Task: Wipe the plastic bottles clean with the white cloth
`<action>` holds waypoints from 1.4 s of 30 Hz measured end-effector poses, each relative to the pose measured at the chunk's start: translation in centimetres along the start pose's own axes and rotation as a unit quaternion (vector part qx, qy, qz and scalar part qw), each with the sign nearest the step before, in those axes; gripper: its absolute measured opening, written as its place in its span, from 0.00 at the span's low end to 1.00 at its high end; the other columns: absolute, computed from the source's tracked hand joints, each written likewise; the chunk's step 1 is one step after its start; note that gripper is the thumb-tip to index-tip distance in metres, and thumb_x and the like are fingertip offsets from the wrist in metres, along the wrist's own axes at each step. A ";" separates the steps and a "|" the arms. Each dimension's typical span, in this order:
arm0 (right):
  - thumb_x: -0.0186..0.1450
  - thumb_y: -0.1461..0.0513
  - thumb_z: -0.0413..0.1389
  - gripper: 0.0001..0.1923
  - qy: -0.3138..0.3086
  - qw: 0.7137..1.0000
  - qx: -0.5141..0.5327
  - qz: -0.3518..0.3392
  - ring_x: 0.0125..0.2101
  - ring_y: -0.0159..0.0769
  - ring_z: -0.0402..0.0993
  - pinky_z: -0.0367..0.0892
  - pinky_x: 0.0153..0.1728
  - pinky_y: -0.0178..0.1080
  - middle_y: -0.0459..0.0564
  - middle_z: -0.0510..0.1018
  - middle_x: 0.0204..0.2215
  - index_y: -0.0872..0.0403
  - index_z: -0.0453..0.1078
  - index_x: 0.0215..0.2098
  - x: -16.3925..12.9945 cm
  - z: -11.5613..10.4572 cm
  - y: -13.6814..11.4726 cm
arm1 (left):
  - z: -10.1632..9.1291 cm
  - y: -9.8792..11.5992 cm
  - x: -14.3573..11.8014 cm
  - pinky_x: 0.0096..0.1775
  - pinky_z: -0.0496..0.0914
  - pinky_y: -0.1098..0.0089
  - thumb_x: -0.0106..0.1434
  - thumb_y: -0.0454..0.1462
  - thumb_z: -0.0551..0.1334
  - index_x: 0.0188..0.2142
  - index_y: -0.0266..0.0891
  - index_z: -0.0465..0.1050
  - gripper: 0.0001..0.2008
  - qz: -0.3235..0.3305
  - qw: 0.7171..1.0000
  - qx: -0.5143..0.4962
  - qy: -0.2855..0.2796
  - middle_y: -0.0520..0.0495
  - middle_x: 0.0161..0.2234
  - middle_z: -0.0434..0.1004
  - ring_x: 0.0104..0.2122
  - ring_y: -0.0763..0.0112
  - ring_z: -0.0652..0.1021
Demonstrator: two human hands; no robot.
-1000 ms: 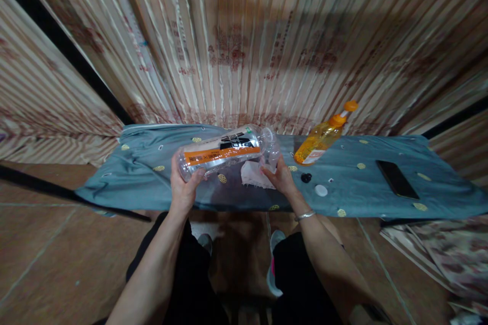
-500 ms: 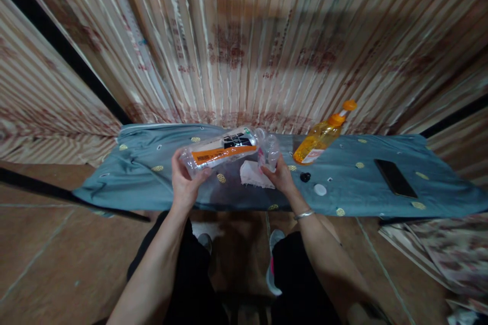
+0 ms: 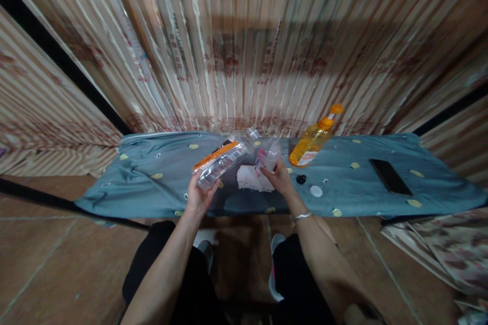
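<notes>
1. Your large bottle (image 3: 229, 157) was tipped over the middle of the table, its long axis slanting from a near-left base to a far-right mouth. It was clear, shiny plastic, tapering to a narrow neck, with an orange, black and silver wrap. Whether it touched the table, you could not tell.
2. Your left hand (image 3: 203, 195) held its base end, the thumb on the right side and the fingers curled around the left.
3. Just right of that bottle's mouth, your small bottle (image 3: 272, 152) pointed its narrow top far and slightly right. It was clear plastic too, with a pink-marked label on its left side.
4. Your right hand (image 3: 281, 177) gripped it, the thumb across the near side and the other fingers wrapped behind, partly hidden.
5. Below and between both bottles lay a white cloth (image 3: 249, 179), flat, its near edge frayed.
6. To the right, you had a small black cap (image 3: 301, 179), a round white disc (image 3: 316, 191) and, farther back, a pump bottle (image 3: 310, 144) with amber contents and an orange top.
7. At far right lay a flat, dark phone (image 3: 390, 176).
8. A wrinkled blue-green tablecloth (image 3: 137, 188) lay under everything; a pleated, printed curtain (image 3: 236, 61) hung behind.
</notes>
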State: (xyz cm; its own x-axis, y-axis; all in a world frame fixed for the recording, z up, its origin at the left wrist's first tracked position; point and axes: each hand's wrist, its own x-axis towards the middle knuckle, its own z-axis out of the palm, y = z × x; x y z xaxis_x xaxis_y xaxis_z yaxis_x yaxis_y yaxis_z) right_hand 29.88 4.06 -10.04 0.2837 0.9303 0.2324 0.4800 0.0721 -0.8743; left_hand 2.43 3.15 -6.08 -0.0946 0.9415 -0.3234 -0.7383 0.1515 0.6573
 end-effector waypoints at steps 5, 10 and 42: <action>0.55 0.52 0.66 0.29 -0.009 1.000 -0.013 0.020 0.38 0.52 0.82 0.78 0.41 0.52 0.52 0.83 0.38 0.50 0.67 0.52 0.3 -0.6 -0.5 | 0.1 1.3 -0.3 0.31 0.81 0.70 0.55 0.40 0.72 0.46 0.42 0.78 0.18 -0.002 0.999 -0.029 0.031 0.46 0.41 0.85 0.37 0.61 0.85; 0.54 0.54 0.66 0.26 -0.021 1.000 -0.021 0.007 0.35 0.48 0.81 0.76 0.38 0.48 0.48 0.82 0.35 0.49 0.68 0.49 0.4 -0.8 -0.9 | 0.0 2.1 -0.5 0.31 0.80 0.71 0.53 0.40 0.73 0.46 0.43 0.78 0.21 0.007 0.999 -0.029 0.017 0.46 0.42 0.85 0.38 0.61 0.85; 0.59 0.57 0.64 0.35 -0.045 0.996 -0.065 -0.033 0.44 0.52 0.85 0.78 0.47 0.48 0.56 0.86 0.47 0.54 0.65 0.64 0.3 0.2 -3.1 | 0.4 2.7 -0.9 0.30 0.80 0.72 0.51 0.39 0.72 0.43 0.39 0.79 0.18 0.046 0.999 0.007 0.019 0.47 0.38 0.85 0.35 0.64 0.84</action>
State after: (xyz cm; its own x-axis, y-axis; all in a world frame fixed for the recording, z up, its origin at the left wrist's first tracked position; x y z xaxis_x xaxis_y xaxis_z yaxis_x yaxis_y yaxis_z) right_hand 28.32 4.21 -7.39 0.1743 0.9541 0.2436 0.5997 0.0933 -0.7948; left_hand 0.82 2.86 -3.72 -0.1881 0.9394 -0.2866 -0.7161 0.0685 0.6947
